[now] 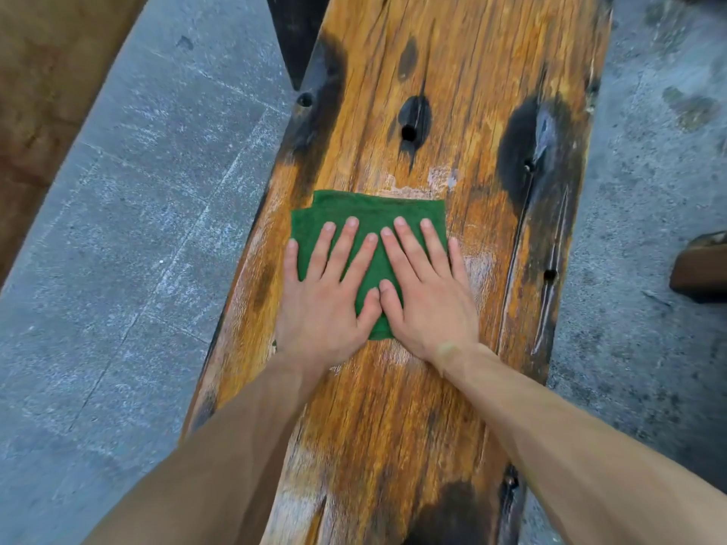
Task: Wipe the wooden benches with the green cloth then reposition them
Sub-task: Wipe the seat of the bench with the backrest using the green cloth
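A long wooden bench (464, 92), orange-brown with black knots and several small holes, runs from the bottom of the view to the top. A folded green cloth (366, 210) lies flat on its middle. My left hand (326, 297) and my right hand (425, 293) press side by side on the cloth, palms down, fingers spread and pointing away from me. The thumbs touch over the cloth's near part. Both palms cover the cloth's near half; its far edge shows beyond the fingertips.
Grey concrete floor (130, 238) lies on both sides of the bench. A brown wooden object (704, 265) pokes in at the right edge. A dark bench leg (299, 37) shows at the top left. Brown ground (43, 84) borders the concrete at far left.
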The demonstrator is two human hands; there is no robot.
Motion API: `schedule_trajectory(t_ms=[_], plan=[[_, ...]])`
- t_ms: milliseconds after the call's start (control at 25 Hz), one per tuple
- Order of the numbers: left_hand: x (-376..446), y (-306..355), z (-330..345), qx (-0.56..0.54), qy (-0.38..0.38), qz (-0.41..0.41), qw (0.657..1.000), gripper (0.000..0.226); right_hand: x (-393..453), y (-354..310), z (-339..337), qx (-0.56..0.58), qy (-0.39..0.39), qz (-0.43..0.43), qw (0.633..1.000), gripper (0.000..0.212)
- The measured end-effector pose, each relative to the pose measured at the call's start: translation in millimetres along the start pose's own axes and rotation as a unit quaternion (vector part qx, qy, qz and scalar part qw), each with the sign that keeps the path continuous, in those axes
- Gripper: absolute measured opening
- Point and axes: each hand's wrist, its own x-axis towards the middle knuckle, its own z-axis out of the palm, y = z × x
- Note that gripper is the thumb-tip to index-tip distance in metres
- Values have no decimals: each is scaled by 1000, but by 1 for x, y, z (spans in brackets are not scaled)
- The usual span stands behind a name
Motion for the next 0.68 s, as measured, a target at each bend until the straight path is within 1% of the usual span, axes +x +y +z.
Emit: schedule_trajectory(t_ms=[480, 680], plan=[[0, 1, -4, 6, -5, 2, 1000, 68, 6, 3, -3, 17, -47, -16, 999, 66], [0, 2, -3, -6, -5, -13, 1000, 68, 7, 7, -3, 19, -46, -44, 998, 67]])
